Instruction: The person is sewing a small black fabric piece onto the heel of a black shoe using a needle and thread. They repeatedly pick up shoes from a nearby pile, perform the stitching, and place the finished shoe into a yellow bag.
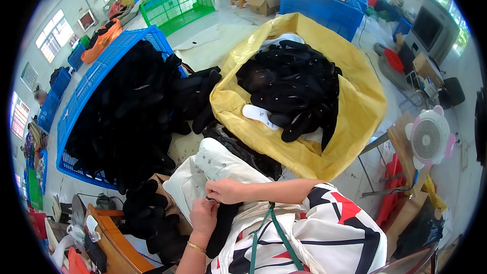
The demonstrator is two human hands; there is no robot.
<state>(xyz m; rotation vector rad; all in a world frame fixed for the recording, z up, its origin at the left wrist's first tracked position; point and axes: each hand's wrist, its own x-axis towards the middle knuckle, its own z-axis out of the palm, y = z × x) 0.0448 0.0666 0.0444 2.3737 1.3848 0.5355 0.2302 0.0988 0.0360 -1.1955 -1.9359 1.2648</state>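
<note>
Your left hand [203, 215] sits low in the frame, left of centre, its grip closed on a black insole [220, 228] that hangs down over your lap. Your right hand [225, 191] lies just above it, fingers pinched shut on the edge of the white cloth bag [203, 170] and touching the top of the same insole. The bag lies across your knees, and its mouth cannot be made out under your hands.

Just left of your hands a loose heap of black insoles [152, 213] rests on a brown cardboard sheet [165, 193]. The blue crate [76, 116] at the left of the frame is piled high with more. The yellow sack [355, 106] at upper centre holds another load, with one white insole [259, 116] lying on top.

Judgement: handle one piece at a time. Keep the right pinch firm on the cloth so it stays taut, and guide the insole with the left, flat and untwisted. Watch the heap at your left; it stands close enough to be knocked over by your elbow.
</note>
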